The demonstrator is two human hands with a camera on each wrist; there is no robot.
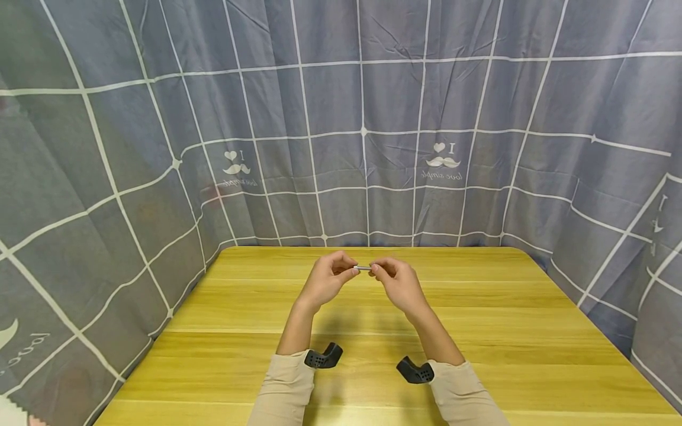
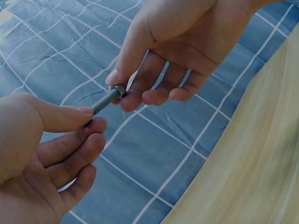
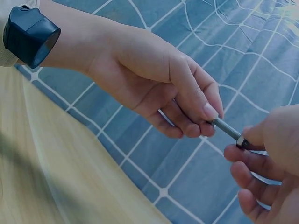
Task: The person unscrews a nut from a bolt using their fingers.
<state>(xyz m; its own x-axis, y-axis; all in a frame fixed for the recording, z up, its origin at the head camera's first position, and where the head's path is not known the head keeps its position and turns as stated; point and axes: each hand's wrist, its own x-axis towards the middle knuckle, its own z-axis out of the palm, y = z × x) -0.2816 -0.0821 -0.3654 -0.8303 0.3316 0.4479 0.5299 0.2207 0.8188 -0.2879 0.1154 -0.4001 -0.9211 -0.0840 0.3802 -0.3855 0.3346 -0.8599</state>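
A silver threaded bolt [image 2: 103, 102] is held in the air between both hands, with a hex nut [image 3: 241, 142] around its right-hand end. My left hand [image 1: 326, 279] pinches the other end of the bolt between thumb and fingertips, which hide that end. At the nut, the thumb and index finger of my right hand [image 1: 398, 285] grip from opposite sides. A short length of thread shows bare between the two hands. In the left wrist view the remaining fingers of the right hand [image 2: 182, 51] hang loosely curled below the nut.
Beneath the hands lies a yellow wood-grain table [image 1: 229, 331]. A grey-blue curtain [image 1: 341, 160] with white grid lines surrounds its back and sides. Black wrist cameras sit on both sleeves, the left one [image 1: 324, 356] and the right one [image 1: 415, 371].
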